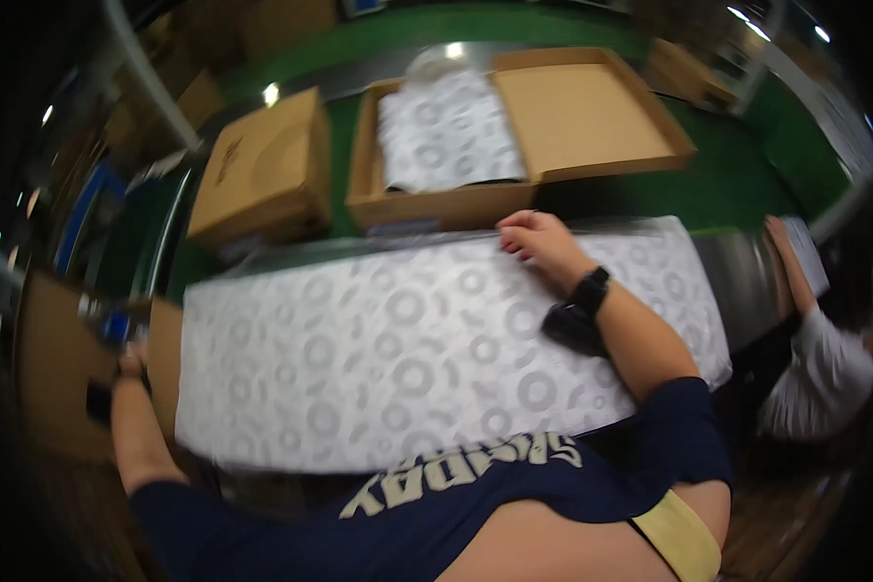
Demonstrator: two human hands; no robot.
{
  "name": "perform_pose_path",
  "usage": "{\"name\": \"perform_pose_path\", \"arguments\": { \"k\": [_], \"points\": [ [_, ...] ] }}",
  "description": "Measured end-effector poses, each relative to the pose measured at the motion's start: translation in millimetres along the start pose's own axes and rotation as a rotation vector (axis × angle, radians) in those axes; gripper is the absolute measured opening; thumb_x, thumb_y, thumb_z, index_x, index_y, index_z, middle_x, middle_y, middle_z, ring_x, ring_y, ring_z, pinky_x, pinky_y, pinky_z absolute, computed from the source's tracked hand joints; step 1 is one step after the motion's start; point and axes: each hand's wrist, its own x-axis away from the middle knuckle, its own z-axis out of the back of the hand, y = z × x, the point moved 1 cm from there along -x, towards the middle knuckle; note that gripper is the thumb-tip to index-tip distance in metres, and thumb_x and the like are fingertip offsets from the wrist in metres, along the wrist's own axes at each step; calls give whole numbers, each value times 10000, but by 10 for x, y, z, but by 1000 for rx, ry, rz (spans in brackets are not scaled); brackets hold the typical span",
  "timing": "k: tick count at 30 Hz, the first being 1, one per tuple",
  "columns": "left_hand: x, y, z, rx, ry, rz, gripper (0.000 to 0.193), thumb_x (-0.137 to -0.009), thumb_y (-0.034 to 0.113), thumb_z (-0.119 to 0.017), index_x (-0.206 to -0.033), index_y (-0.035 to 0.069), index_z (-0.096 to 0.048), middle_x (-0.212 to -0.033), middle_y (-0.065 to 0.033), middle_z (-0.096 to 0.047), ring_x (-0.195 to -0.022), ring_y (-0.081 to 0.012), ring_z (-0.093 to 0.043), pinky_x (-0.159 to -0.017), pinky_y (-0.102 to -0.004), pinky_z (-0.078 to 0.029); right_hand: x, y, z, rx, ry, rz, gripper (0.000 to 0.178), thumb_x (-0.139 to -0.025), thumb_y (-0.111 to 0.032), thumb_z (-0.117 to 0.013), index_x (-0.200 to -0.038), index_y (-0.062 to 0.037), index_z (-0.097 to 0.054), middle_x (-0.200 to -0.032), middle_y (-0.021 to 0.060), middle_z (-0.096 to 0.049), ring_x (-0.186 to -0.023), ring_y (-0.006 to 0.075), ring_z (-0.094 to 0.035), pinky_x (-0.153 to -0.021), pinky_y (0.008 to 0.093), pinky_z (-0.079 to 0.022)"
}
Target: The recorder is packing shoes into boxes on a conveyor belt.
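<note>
A long flat package point(359, 339) wrapped in white sheeting with grey rings and short curved marks lies crosswise in front of me. Over its far edge, right of the middle, is my right hand point(545, 247). Its fingers are curled in toward the thumb; what they hold, if anything, is hidden. Out to the left, my left hand point(134, 359) reaches to an upright brown cardboard box point(58, 359), close to a small blue thing point(116, 325). The fingers of that hand are blurred and partly hidden. Dark bands are on both my wrists.
Beyond the package an open cardboard box point(446, 206) holds a bundle in the same patterned wrapping point(448, 131); its lid point(592, 112) is folded out rightward. A closed carton point(262, 170) stands to its left. At the right a person in a light top point(815, 378) is near the work surface.
</note>
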Motion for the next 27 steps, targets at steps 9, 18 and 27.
{"name": "perform_pose_path", "arguments": {
  "k": [9,18,27],
  "points": [
    [-1626,3025,1137,172,557,-386,398,-811,130,-466,-1199,71,-397,-941,-185,-596,-732,-281,-598,-647,-384,-470,-36,162,126,-189,-1,19,210,-845,-159,-519,-980,1,-505,-775,71,-557,-673,139,-543,-577,245,-471],
    [-1136,3016,1270,361,390,-197,290,-795,147,-507,-1065,48,-474,-914,-191,-599,-762,-298,-595,-653,-386,-469,-73,182,145,-108,-38,64,216,-830,-155,-524,-970,8,-507,-774,62,-550,-684,124,-532,-589,242,-470],
    [-772,2796,1581,489,188,0,208,-778,164,-549,-932,24,-552,-886,-197,-602,-792,-315,-592,-659,-388,-468,-79,150,106,-70,-68,70,217,-813,-153,-540,-955,10,-515,-770,55,-552,-659,117,-527,-585,237,-466]
  ]
}}
